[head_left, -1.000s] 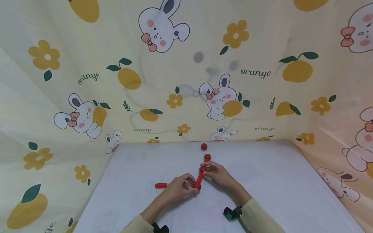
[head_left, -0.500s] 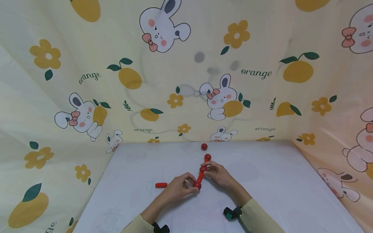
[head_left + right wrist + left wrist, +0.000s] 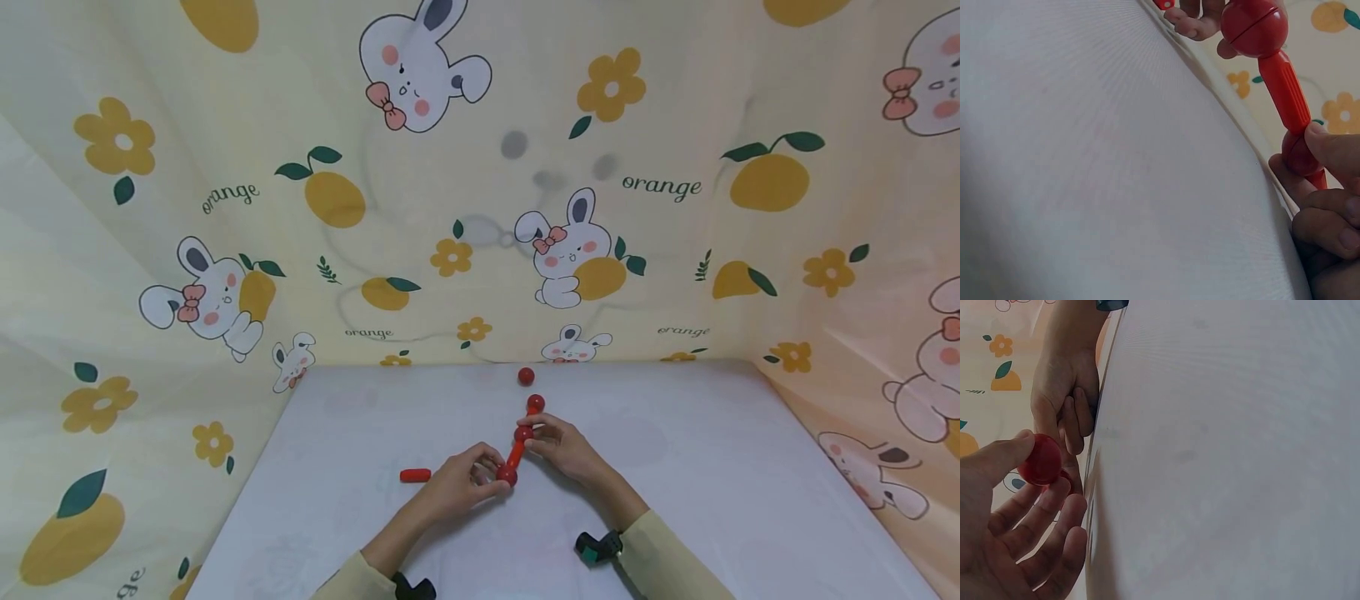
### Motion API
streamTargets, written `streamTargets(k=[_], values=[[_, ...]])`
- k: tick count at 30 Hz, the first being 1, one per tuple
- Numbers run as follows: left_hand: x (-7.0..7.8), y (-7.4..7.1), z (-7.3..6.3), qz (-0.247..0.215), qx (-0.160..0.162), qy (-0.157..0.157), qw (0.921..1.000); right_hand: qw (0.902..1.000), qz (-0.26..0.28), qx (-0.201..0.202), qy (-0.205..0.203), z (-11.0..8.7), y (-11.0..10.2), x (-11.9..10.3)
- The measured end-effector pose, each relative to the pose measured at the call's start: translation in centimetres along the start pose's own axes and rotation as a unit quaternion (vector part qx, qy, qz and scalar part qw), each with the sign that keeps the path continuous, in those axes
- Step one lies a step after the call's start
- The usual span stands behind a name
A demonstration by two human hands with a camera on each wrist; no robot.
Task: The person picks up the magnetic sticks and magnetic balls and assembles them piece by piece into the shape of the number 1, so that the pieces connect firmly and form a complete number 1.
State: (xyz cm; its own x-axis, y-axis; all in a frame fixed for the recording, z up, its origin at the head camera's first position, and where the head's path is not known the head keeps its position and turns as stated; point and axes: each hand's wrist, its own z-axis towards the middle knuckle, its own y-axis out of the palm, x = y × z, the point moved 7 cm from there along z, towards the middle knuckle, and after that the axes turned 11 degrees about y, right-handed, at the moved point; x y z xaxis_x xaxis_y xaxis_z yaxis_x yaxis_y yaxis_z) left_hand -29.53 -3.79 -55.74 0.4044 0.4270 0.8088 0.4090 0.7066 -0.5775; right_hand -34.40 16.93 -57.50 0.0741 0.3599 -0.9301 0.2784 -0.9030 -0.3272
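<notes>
A chain of red balls joined by red rods slants over the table between both hands in the head view. My left hand [image 3: 456, 483] pinches the near end ball [image 3: 507, 475] between thumb and fingers. The middle ball [image 3: 523, 434] is gripped by my right hand [image 3: 566, 450], with the thumb over it in the right wrist view. A ribbed rod [image 3: 1285, 90] links these two balls. Beyond the right fingers, another rod leads to the far end ball [image 3: 536, 402]. In the left wrist view, the near ball [image 3: 1043, 459] hides most of the chain.
One loose red ball [image 3: 527, 377] lies at the back of the white table [image 3: 675, 467], beyond the chain. Left of my left hand is a loose red rod [image 3: 415, 476]. A patterned cloth [image 3: 480, 275] with rabbits and oranges hangs behind the table and along its sides.
</notes>
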Motion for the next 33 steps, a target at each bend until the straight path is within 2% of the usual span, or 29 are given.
streamTargets(k=[9,17,19,24,29,33], values=[[-0.2,-0.3,-0.3,-0.009,-0.002,-0.003,1.0000,1.0000,-0.002,0.002,0.006,0.2,0.0,0.2],[0.0,-0.8,-0.6,-0.006,-0.002,0.013,0.9999,0.9999,0.001,0.001,0.012,0.3,0.0,0.1],[0.0,-1.0,-0.6,-0.003,-0.003,0.006,1.0000,0.9999,0.003,0.000,0.011,0.3,0.0,0.1],[0.0,-2.2,-1.0,0.004,0.002,0.000,1.0000,0.9998,0.005,0.000,0.017,0.5,0.0,0.4],[-0.6,-3.5,-1.4,0.045,-0.001,0.006,0.9990,0.9996,0.011,0.001,0.028,0.5,-0.1,0.5],[-1.1,-4.4,-1.7,0.055,-0.004,0.001,0.9985,0.9997,0.014,-0.009,0.019,0.4,0.0,0.4]])
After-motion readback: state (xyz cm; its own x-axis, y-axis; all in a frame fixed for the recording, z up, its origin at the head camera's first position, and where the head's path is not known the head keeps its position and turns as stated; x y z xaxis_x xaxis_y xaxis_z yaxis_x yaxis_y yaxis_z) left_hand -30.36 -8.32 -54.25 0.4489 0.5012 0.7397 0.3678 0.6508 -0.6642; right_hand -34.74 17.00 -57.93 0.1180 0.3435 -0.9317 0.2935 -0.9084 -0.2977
